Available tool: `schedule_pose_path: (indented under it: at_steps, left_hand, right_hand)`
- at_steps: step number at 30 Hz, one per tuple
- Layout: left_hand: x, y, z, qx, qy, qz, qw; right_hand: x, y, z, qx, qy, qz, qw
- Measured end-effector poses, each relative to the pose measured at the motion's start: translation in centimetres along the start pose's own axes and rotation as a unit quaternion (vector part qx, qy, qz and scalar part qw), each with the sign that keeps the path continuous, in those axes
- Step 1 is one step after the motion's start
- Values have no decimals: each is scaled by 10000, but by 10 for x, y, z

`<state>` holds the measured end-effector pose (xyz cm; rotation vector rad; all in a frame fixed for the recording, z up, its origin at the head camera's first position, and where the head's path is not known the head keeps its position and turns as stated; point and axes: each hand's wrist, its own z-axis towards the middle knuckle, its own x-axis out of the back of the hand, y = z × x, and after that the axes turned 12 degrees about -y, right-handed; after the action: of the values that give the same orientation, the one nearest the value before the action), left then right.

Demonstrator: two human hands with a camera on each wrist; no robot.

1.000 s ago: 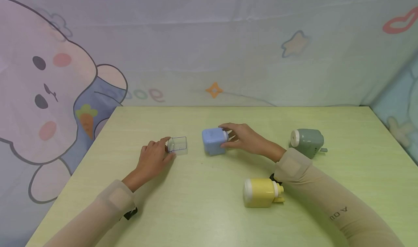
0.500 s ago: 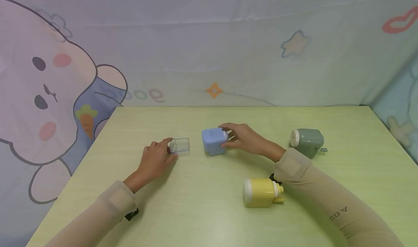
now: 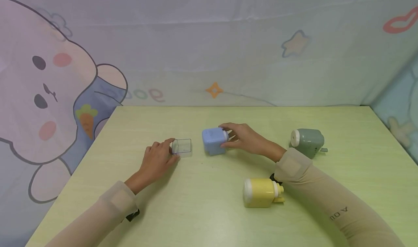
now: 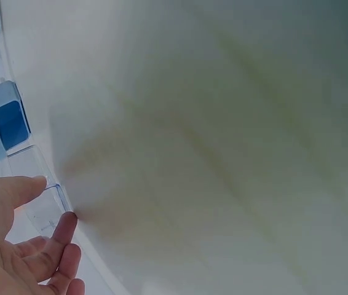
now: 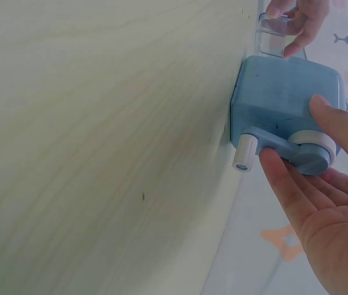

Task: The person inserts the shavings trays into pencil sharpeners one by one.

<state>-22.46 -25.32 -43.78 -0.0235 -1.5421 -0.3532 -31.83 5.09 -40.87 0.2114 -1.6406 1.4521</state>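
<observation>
Near the table's middle stands a blue crank pencil sharpener point(image 3: 213, 141). My right hand point(image 3: 247, 139) holds it at its crank end, thumb and fingers around its back edges. In the right wrist view its crank handle point(image 5: 245, 152) shows beside my fingers. A clear plastic shavings drawer point(image 3: 184, 146) lies left of the sharpener, a small gap apart. My left hand point(image 3: 156, 162) pinches the drawer's left end between thumb and fingers. In the left wrist view, the sharpener's rectangular drawer opening point(image 4: 11, 125) faces the drawer.
A yellow crank sharpener point(image 3: 259, 193) lies in front, by the right forearm. A green one point(image 3: 307, 142) sits farther right, behind that forearm. Both are on the pale wooden table point(image 3: 202, 210). A printed cloth point(image 3: 209, 51) hangs along the table's back edge.
My left hand has slid the clear drawer a little to the right, closer to the blue sharpener. My right hand and the sharpener have stayed in place.
</observation>
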Motion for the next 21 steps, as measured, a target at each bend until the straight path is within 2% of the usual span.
schedule_pose_path:
  at_steps: [21]
  left_hand:
    - [-4,7,1,-134,15,-8,9999]
  right_hand:
    - [0,0,0,-80,-26,-83,9999]
